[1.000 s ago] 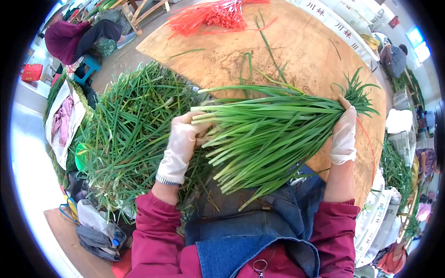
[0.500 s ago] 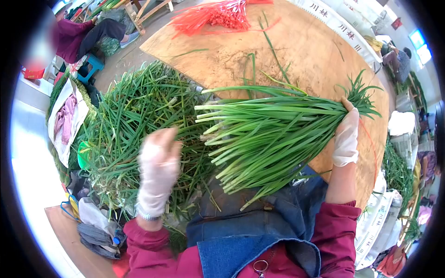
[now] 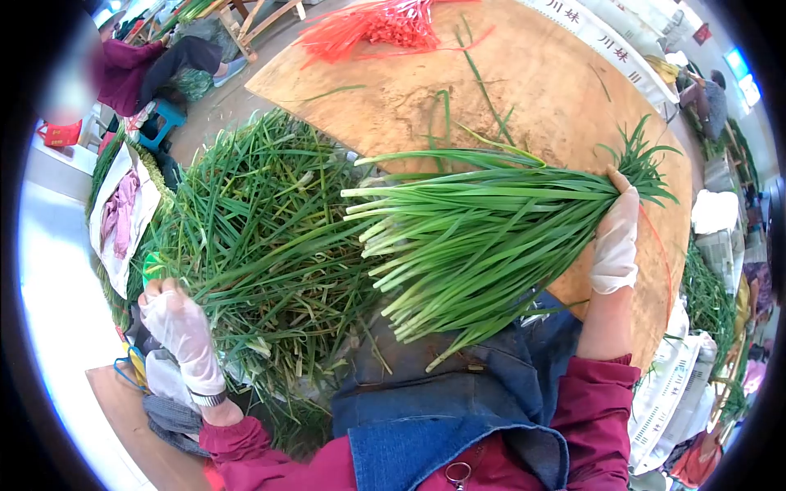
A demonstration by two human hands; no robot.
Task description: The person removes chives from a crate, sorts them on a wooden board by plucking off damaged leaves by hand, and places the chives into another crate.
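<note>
My right hand point(image 3: 618, 233), in a thin whitish glove, is closed round the leafy tip end of a bunch of garlic chives point(image 3: 491, 221). Its pale cut stems fan out to the left over the table's edge and my lap. My left hand point(image 3: 176, 327), gloved too, is at the far left with its fingers closed. Several long, loose chive leaves point(image 3: 270, 266) trail from those fingers towards the bunch, over a big heap of loose green leaves point(image 3: 254, 188). The exact fingertip grip is partly hidden.
Red plastic ties point(image 3: 368, 33) and stray leaves lie on the wooden table point(image 3: 393, 94). A green object point(image 3: 152, 268) shows beside the heap. A person point(image 3: 135, 69) sits at upper left near a blue stool point(image 3: 166, 123); another person point(image 3: 706, 102) is at upper right.
My left hand has moved left and down from above the heap to its far left side, with long leaves now trailing from it. My right hand and the bunch have barely shifted.
</note>
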